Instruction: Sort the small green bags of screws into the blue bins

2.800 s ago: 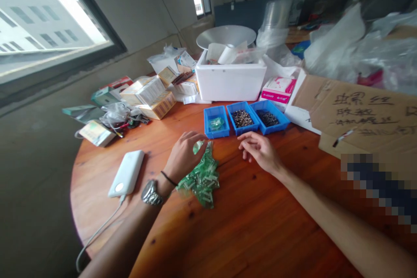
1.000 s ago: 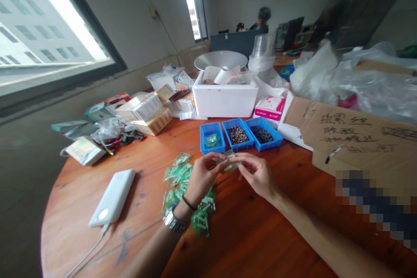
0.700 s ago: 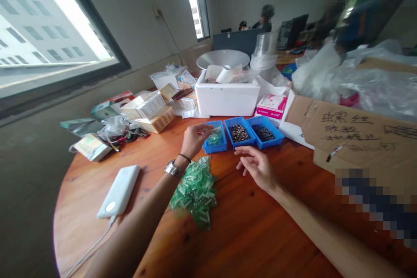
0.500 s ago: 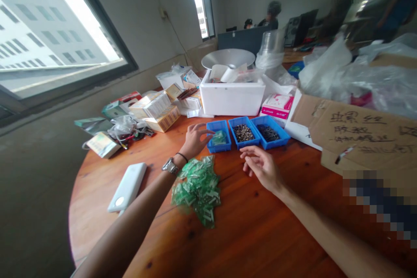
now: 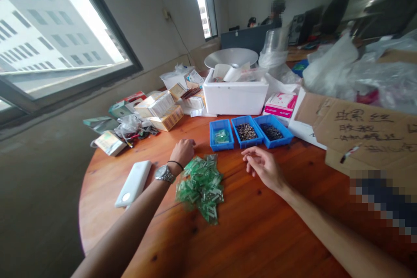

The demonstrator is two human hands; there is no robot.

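A pile of small green clear-plastic packets [image 5: 203, 186] lies on the wooden table in front of me. My left hand [image 5: 183, 152], with a watch and a dark band at the wrist, is just beyond the pile's upper left edge. Its fingers bend down and are mostly hidden. My right hand [image 5: 262, 165] hovers right of the pile, fingers loosely curved and apart, holding nothing. Beyond the hands stand three blue bins: the left bin [image 5: 212, 142] contains green packets [image 5: 222, 136], the middle one brassy small metal parts [image 5: 246, 132], the right one dark small parts [image 5: 271, 132].
A white foam box [image 5: 234, 97] stands behind the bins, beside a pink-and-white box [image 5: 280, 105]. Cardboard with handwriting [image 5: 368, 126] is at right. A white power bank [image 5: 133, 184] and stacked small boxes [image 5: 159, 110] are at left. People sit in the background.
My left hand has drawn back from over the left blue bin to the pile's upper left edge, its fingers now bent down. My right hand has hardly moved; the view has shifted slightly.
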